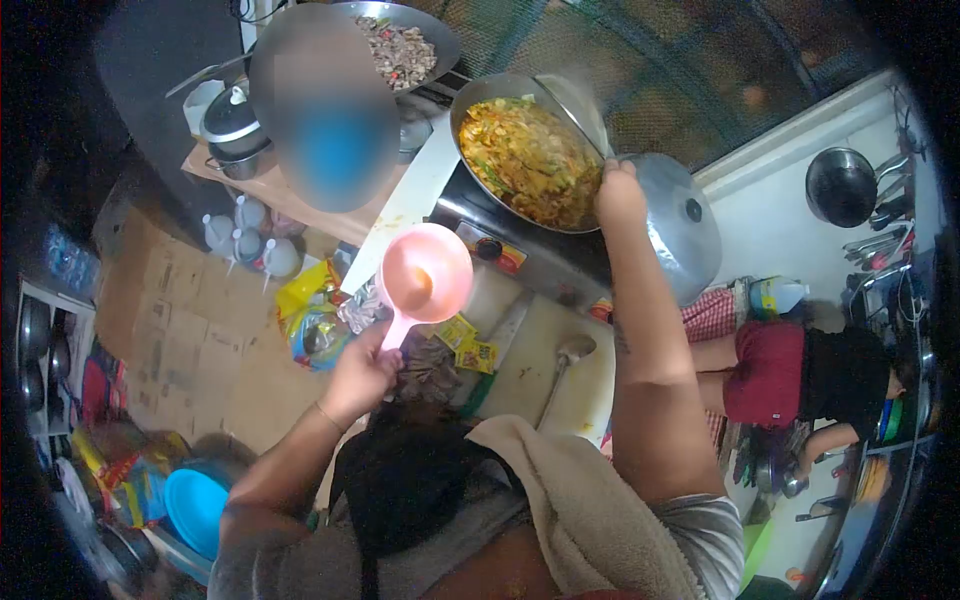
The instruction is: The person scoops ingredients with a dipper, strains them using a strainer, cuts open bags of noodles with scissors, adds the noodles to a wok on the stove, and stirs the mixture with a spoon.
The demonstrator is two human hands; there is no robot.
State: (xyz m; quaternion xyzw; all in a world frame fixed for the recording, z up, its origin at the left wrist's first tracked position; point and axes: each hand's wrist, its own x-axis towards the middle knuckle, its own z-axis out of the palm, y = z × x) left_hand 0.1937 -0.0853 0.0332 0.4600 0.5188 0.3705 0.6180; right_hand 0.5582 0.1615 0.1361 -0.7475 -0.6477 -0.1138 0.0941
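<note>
My left hand (362, 372) is wrapped round the handle of a pink dipper (426, 272), which has a little orange-brown liquid at its bottom. At the stove, my right hand (620, 192) is closed at the right rim of a large pan (527, 163) filled with yellow-orange food. A metal piece, perhaps a turner or lid, stands along the pan's far edge near my fingers; exactly what my fingers grip is hidden. Just right of that hand is a domed metal lid (682, 225).
Another pan with chopped food (400, 52) sits at the top. A ladle (572, 352) and yellow packets (476, 354) lie on the near counter. Plastic jugs (281, 257) stand at left. A person in a black top (838, 380) works at right.
</note>
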